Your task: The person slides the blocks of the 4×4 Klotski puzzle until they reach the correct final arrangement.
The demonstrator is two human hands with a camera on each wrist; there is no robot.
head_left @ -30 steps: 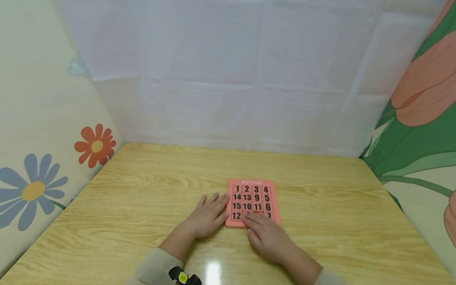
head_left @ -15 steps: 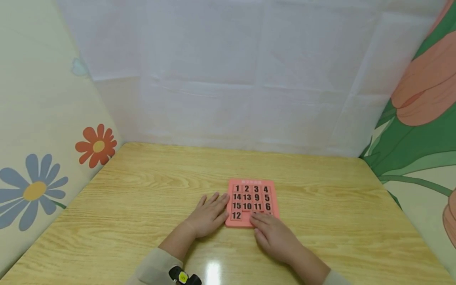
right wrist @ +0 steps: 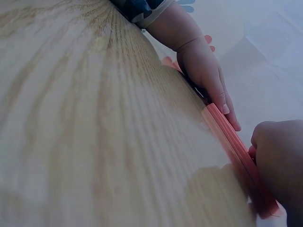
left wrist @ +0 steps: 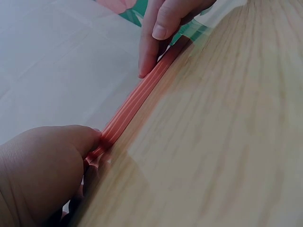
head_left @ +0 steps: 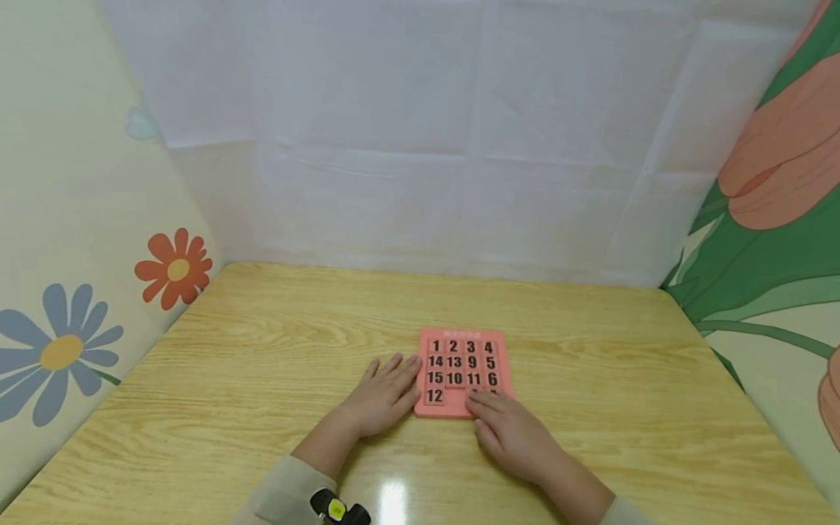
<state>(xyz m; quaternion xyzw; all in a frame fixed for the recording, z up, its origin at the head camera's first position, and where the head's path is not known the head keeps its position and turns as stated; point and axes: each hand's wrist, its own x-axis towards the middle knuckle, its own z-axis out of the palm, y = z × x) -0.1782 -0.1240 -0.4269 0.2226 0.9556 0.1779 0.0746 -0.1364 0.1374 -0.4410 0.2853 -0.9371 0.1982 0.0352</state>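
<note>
A pink sliding number puzzle (head_left: pixel 453 412) lies flat on the table, numbers facing up. Its top row reads 1, 2, 3, 4; the lowest row begins with 12, then a bare slot. My left hand (head_left: pixel 383 397) rests palm down at the puzzle's left side, fingers extended and touching the frame; in the left wrist view its thumb (left wrist: pixel 85 137) meets the puzzle's near corner. With fingertips on the lower right tiles, my right hand (head_left: pixel 515 437) covers most of the numbers there. The right wrist view shows that hand (right wrist: pixel 279 156) over the puzzle's edge (right wrist: pixel 236 151).
The wood-grain table (head_left: pixel 295 321) extends around the puzzle. A white cloth (head_left: pixel 394 146) hangs behind it, and flower-printed panels (head_left: pixel 59 219) stand at both sides. A black and yellow band (head_left: pixel 337 509) sits on the left sleeve.
My right fingers have moved right along the lowest row, and a bare slot now shows right of the 12 tile. The left hand has stayed in place.
</note>
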